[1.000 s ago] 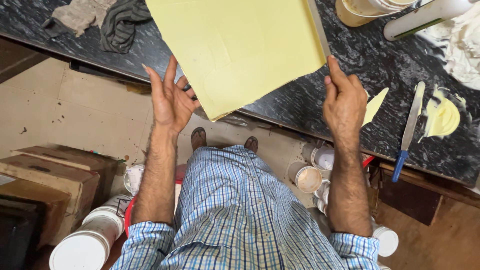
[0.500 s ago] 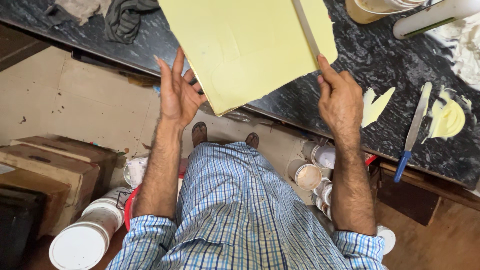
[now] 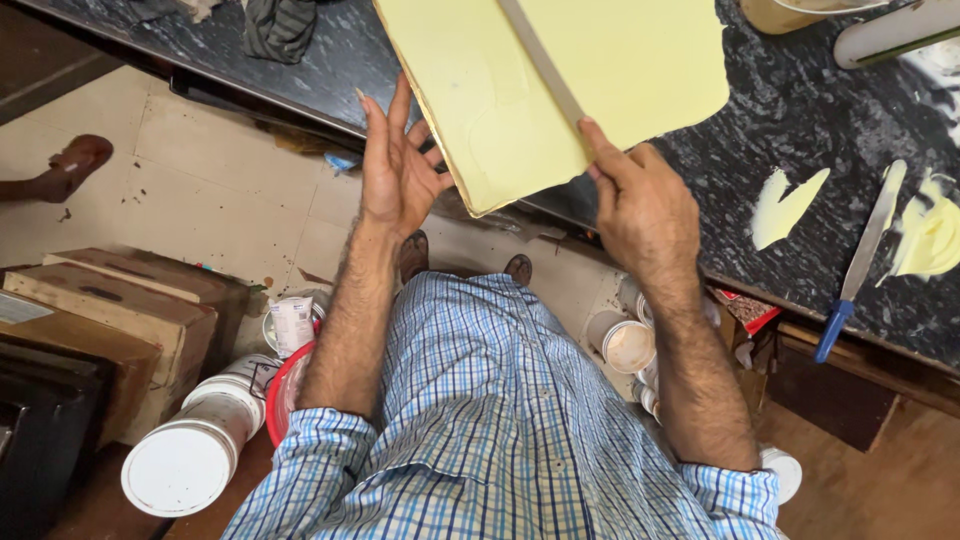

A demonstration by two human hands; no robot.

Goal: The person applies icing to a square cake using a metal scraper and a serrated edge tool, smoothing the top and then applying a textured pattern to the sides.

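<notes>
- The pale yellow sheet [image 3: 600, 80] lies on the dark marbled counter [image 3: 800, 120], its near corner jutting over the counter's front edge toward me.
- My right hand [image 3: 640, 215] is at that near edge, fingers closed on the end of a long flat grey strip [image 3: 540, 60] that runs diagonally up across the sheet.
- My left hand [image 3: 395, 170] is spread, fingers extended and loose, palm turned toward the sheet's left edge; it sits just beside that edge, and I cannot tell whether the fingertips touch it.
- The sheet's overhanging corner sits between my two hands, a little above them in the view.
- To the right on the counter lie a blue-handled knife [image 3: 860, 260] and smears of yellow paste [image 3: 785, 205], well apart from my right hand.
- A dark cloth [image 3: 280, 25] lies on the counter to the left.
- Below, on the floor, stand white tubs [image 3: 195, 455] and cardboard boxes [image 3: 120, 310].
</notes>
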